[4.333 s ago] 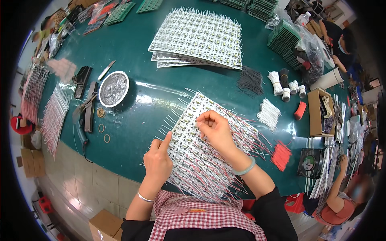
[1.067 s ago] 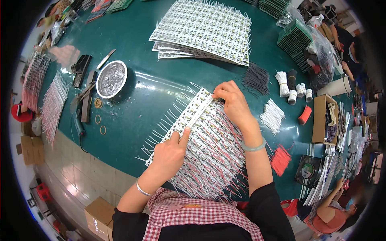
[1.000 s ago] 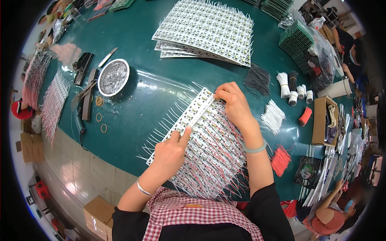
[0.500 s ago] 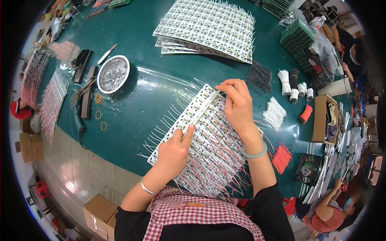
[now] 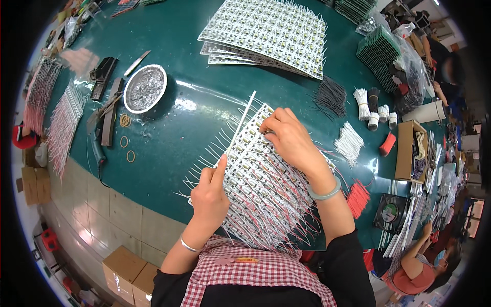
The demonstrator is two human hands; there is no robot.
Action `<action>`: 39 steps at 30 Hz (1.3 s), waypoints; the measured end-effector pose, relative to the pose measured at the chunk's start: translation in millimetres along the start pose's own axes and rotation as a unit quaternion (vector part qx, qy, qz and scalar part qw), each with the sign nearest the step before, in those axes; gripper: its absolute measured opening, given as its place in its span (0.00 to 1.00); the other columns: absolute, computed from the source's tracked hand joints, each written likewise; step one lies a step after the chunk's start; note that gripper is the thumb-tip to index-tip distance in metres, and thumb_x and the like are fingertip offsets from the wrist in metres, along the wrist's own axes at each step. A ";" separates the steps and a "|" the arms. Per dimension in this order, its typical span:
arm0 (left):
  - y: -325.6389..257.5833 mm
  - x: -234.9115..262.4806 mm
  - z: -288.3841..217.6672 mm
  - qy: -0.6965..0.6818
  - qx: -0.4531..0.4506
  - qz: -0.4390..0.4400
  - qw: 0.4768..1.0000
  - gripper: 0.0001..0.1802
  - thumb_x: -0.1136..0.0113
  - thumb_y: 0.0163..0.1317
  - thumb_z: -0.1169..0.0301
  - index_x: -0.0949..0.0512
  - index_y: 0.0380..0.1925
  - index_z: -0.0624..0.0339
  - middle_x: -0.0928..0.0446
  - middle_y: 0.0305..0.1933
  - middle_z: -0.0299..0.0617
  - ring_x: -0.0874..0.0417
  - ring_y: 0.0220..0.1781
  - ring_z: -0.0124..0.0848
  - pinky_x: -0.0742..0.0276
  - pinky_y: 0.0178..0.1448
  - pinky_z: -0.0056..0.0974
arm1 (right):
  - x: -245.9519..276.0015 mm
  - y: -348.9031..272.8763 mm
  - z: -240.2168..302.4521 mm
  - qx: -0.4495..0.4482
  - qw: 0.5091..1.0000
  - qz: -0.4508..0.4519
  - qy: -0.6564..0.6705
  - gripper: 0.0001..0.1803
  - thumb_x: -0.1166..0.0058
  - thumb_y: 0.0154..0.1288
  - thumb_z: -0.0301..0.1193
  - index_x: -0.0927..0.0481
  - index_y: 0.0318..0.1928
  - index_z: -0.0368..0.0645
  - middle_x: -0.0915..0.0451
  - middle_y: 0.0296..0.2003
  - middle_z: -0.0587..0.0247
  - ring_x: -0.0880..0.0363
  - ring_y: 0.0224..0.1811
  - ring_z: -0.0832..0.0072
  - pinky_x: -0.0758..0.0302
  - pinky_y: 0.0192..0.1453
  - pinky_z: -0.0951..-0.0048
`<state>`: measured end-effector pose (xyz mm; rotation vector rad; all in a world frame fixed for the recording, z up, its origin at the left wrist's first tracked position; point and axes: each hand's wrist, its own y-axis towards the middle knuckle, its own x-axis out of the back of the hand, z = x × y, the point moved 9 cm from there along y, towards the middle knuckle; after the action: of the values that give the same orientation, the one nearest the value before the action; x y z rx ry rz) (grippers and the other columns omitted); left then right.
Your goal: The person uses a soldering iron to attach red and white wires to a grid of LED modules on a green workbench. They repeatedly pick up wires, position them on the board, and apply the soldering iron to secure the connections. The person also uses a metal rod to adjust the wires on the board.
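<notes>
1. Resting its forefinger on the near end of a thin white strip, the left hand has its thumb out of sight, so whether it pinches the strip or only presses it can't be made out.
2. The right hand is bent over the board, thumb and forefinger tips drawn close together; anything between them is too small or hidden to name.
3. A moment ago the strip lay across the board from the left forefinger to the right fingertips. Now it slants away from them, its far end poking past the board's left edge, and the right fingertips sit a little nearer the left hand. This seems to leave the row of parts at those fingertips uncovered.
4. The circuit board lies slantwise under both hands, bristling with red and white wires on the side toward the apron.
5. Right of the right hand are loose white wires; nearer the body, red wires; farther ahead, black wires.
6. Ahead and left of the left hand stands a bowl of silvery bits, with rubber bands beside it.
7. Farthest ahead of both hands lies a stack of similar boards.
</notes>
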<state>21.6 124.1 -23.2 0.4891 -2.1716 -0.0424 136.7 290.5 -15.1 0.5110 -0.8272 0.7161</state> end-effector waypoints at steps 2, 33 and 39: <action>2.1 -0.7 -2.0 0.015 -0.001 0.006 1.000 0.32 0.45 0.56 0.87 0.25 0.64 0.56 0.27 0.32 0.45 0.22 0.27 0.38 0.25 0.31 0.39 | -2.1 2.0 2.9 0.011 0.999 0.009 -0.034 0.08 0.40 0.55 0.20 0.22 0.36 0.40 0.27 0.38 0.58 0.29 0.45 0.58 0.28 0.50 0.60; 7.1 -41.2 -47.5 0.216 -0.217 0.187 0.934 0.35 0.41 0.50 0.76 0.29 0.63 0.73 0.28 0.33 0.41 0.20 0.28 0.32 0.24 0.23 0.33 | -6.1 -85.4 39.0 0.056 0.986 -0.126 -0.096 0.22 0.46 0.55 0.21 0.21 0.53 0.31 0.21 0.54 0.53 0.24 0.60 0.56 0.24 0.59 0.58; 10.1 -33.6 -30.7 0.109 -0.168 0.171 0.965 0.35 0.43 0.52 0.81 0.29 0.65 0.64 0.27 0.34 0.44 0.19 0.29 0.38 0.23 0.29 0.40 | -34.0 -87.4 42.9 -0.006 0.988 -0.036 -0.149 0.35 0.43 0.64 0.35 0.35 0.67 0.29 0.37 0.70 0.45 0.40 0.74 0.53 0.42 0.74 0.51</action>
<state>60.1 150.0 -28.2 -0.0753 -1.9503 -0.1553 164.9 192.3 -29.1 0.6434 -1.0860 0.5734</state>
